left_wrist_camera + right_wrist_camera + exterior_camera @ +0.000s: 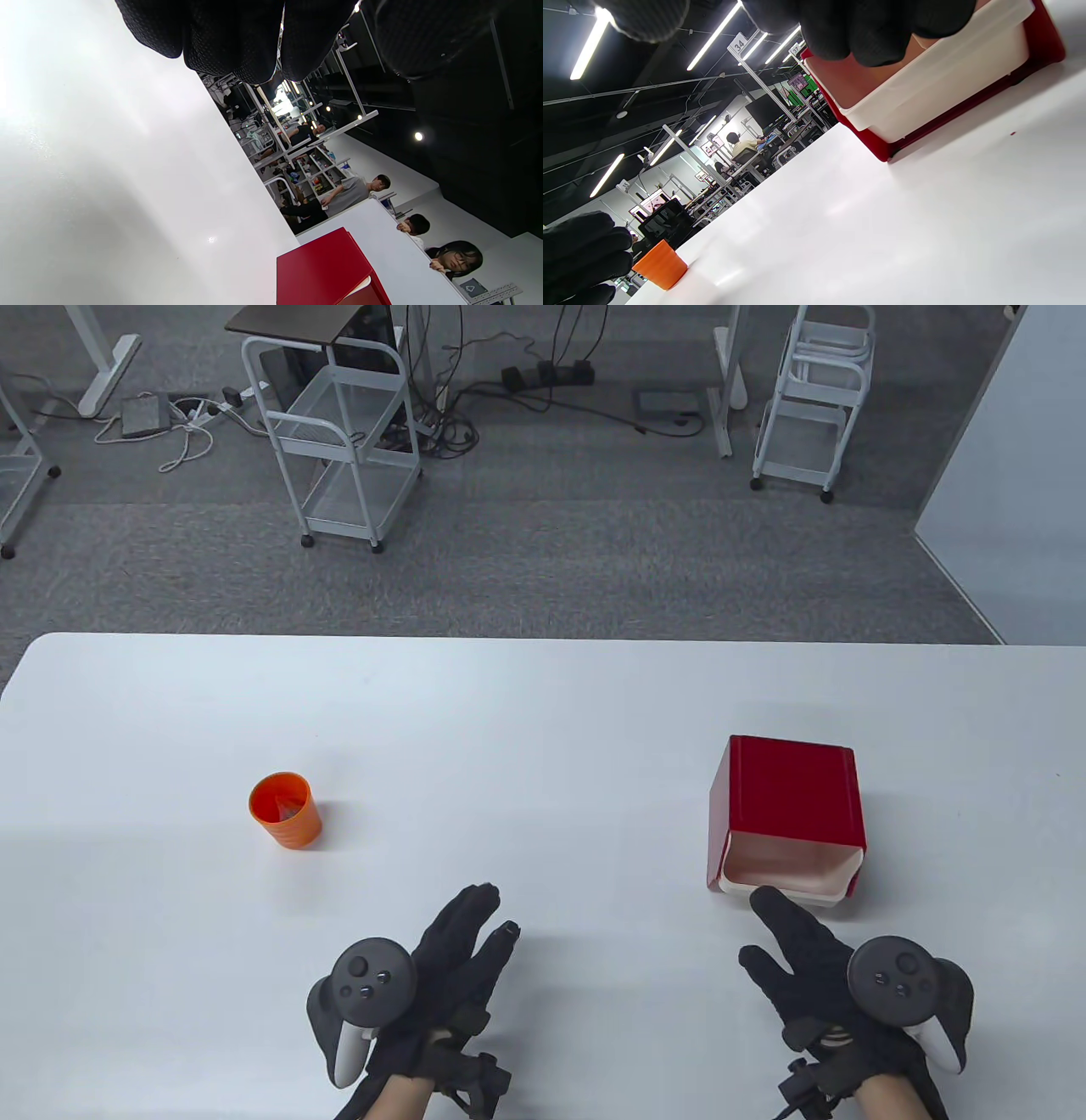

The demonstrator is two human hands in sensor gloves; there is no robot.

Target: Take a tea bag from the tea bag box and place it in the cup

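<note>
An orange cup (285,808) stands upright on the white table (526,712) at the left. A small greyish shape lies inside it; I cannot tell what it is. The red tea bag box (793,789) lies on the right with its white inner tray (793,872) open toward me; the visible part of the tray looks empty. My right hand (755,926) is open and empty, its fingertips (764,897) at the tray's front edge. My left hand (496,912) is open and empty over the table, between cup and box. The right wrist view shows the tray (937,80) and the cup (659,264).
The table's far edge (526,638) runs across the middle of the table view. Beyond it are grey carpet, white wire carts (339,432) and cables. The left wrist view shows the red box (322,271) and people at desks behind.
</note>
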